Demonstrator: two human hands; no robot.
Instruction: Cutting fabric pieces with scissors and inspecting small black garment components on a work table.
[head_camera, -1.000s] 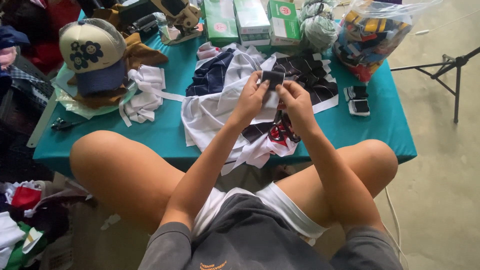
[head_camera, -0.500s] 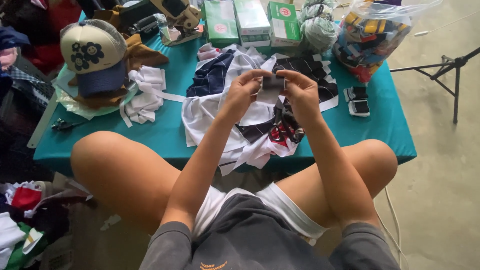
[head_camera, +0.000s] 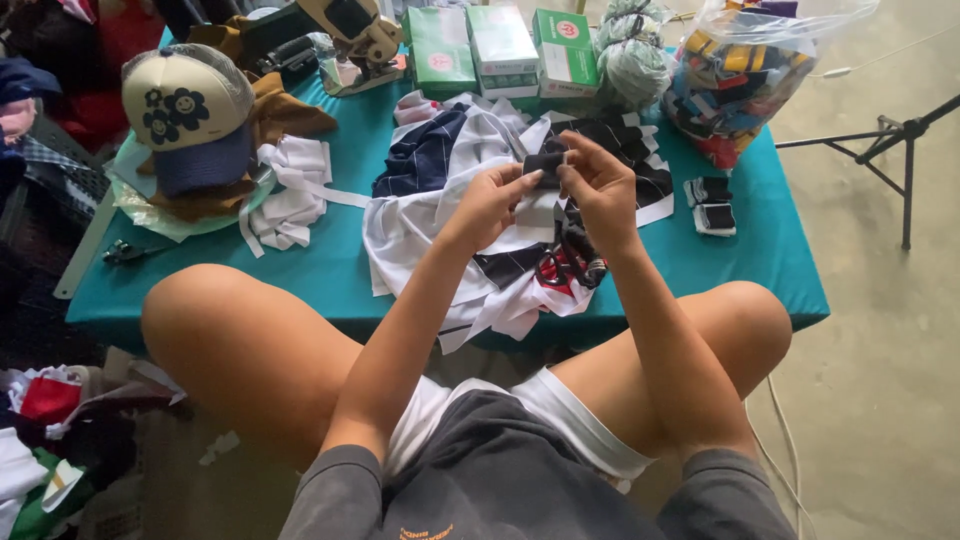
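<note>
Both hands, left hand (head_camera: 490, 205) and right hand (head_camera: 600, 185), are pinched together on a small dark fabric piece (head_camera: 545, 165) raised between them. It looks light, soft and limp, best taken by its edges. Beneath the hands lies a heap of white and navy cloth (head_camera: 430, 190) on the teal worktop (head_camera: 740, 260); beyond them, green boxes (head_camera: 500, 45).

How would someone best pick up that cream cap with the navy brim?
Grip the cream cap with the navy brim by its brim, coming from the near side: the stiff brim points toward the person, while the rounded crown sits under clear plastic film.
</note>
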